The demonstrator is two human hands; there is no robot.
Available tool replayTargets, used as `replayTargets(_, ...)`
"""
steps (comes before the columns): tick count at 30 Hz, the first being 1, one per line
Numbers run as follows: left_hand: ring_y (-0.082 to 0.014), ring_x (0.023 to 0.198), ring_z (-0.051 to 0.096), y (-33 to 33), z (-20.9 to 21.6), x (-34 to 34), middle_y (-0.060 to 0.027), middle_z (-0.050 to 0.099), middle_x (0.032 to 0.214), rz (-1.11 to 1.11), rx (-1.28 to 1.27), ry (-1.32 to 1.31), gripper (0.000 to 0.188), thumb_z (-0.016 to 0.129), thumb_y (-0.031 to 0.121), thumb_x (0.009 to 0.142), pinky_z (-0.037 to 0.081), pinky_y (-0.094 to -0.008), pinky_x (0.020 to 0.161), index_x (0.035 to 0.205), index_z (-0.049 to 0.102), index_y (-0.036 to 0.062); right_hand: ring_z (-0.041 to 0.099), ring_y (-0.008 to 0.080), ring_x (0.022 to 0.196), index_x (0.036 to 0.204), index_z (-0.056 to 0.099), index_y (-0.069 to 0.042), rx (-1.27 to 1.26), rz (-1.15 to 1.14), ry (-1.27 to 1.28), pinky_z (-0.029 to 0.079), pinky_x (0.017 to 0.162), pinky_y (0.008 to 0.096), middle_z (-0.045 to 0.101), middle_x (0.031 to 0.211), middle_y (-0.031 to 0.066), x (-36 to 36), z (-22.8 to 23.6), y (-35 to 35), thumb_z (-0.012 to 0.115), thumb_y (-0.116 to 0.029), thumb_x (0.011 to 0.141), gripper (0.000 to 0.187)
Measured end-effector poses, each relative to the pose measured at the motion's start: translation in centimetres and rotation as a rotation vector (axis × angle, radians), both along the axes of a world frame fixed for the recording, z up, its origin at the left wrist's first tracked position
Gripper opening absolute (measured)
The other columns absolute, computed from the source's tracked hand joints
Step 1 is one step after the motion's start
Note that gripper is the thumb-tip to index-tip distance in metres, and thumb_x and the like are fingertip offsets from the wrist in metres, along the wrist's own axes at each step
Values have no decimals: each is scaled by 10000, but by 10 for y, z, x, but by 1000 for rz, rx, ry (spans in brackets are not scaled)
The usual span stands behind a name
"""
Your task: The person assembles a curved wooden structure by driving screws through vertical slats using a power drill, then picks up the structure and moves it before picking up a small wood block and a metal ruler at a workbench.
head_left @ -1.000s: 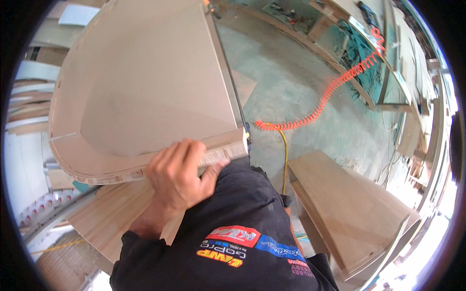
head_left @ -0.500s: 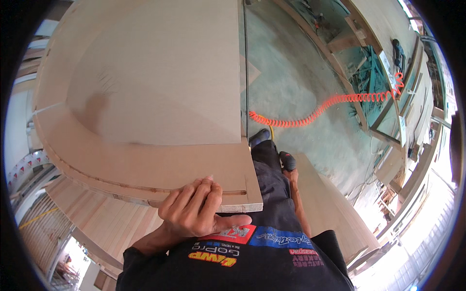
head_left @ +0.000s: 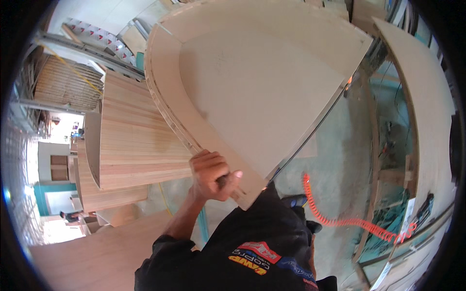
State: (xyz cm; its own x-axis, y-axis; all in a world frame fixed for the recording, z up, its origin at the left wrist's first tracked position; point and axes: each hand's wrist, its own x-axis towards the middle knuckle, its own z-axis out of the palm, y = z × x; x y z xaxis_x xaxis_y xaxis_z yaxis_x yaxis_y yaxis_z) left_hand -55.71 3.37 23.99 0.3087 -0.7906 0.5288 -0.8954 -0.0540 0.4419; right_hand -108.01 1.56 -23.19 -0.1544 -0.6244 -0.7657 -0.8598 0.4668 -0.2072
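Note:
A large pale wooden panel with a curved outer edge [head_left: 221, 138] stretches away in front of me, with a flat sheet [head_left: 262, 97] inside its wide border. My left hand [head_left: 213, 175] is closed over the border's near end, beside a narrow slot, its thumb toward me. Low by my right side, a dark tool with a rounded end [head_left: 314, 226] shows past my black shirt. Of my right hand [head_left: 313, 237], at that tool, only a sliver is visible; its fingers are hidden.
An orange coiled air hose [head_left: 340, 222] runs along the floor to a bench frame at right. A black tool [head_left: 425, 207] lies there. Slatted wooden panelling [head_left: 141, 140] stands at left, above a flat board [head_left: 102, 252]. Someone's dark-sleeved arm [head_left: 72, 216] shows far left.
The whole view has swung round toward the left, so panel and hose appear turned clockwise. My left hand's fingers have closed round the panel's edge. The right hand has become mostly hidden.

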Motion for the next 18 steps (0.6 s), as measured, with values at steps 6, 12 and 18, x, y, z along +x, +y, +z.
replayTargets(6, -242, 433, 407, -4, -2, -5, -64, 394, 475, 96, 56, -7, 358, 676, 175, 688, 267, -350, 459, 507, 384, 74, 649, 360, 999, 982, 677, 9, 14, 118, -44, 496, 815, 429, 685, 1014, 223, -67, -5, -67, 696, -368, 718, 460)
replayTargets(12, -171, 474, 480, -10, 12, -14, -40, 493, 535, 116, 166, 247, 271, 689, 162, 731, 349, -318, 491, 594, 486, 46, 676, 313, 927, 933, 688, -2, 109, 85, -33, 519, 784, 424, 701, 959, 173, -111, -8, -124, 800, -331, 621, 468)
replayTargets(18, -47, 573, 426, -36, 14, -17, 26, 444, 591, 674, 196, 491, 326, 642, 240, 921, 348, -225, 507, 685, 528, 46, 682, 285, 927, 936, 698, -11, 161, -18, 102, 530, 821, 394, 702, 978, 156, -119, -24, -156, 788, -382, 656, 474)
